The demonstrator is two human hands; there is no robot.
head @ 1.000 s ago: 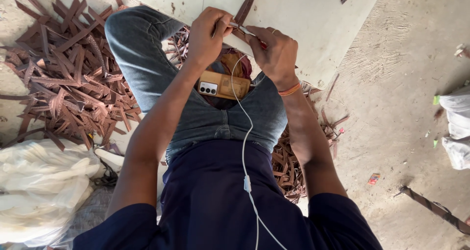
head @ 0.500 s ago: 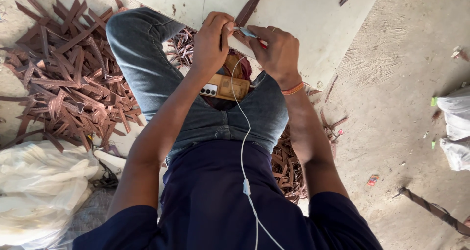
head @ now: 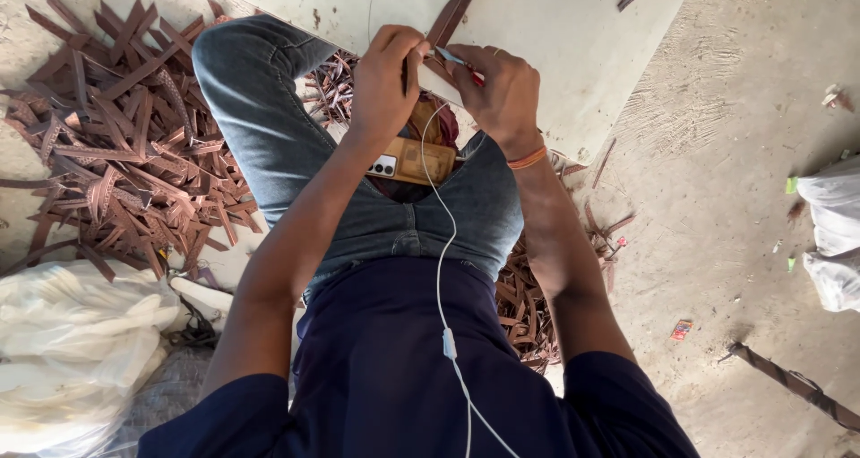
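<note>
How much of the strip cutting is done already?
Done: a big heap of brown strips lies on the floor. In hand: the left hand holds one brown strip on the board, the right hand works a small tool. How much is left, I cannot tell.

Phone (head: pixel 408 160) on lap, board (head: pixel 573 55) ahead, strip pile (head: pixel 116 153) left, sacks (head: pixel 76 341) behind pile.

Single head cam, steep top-down over lap, close to hands (head: pixel 448 86), facing floor (head: pixel 717 198).
</note>
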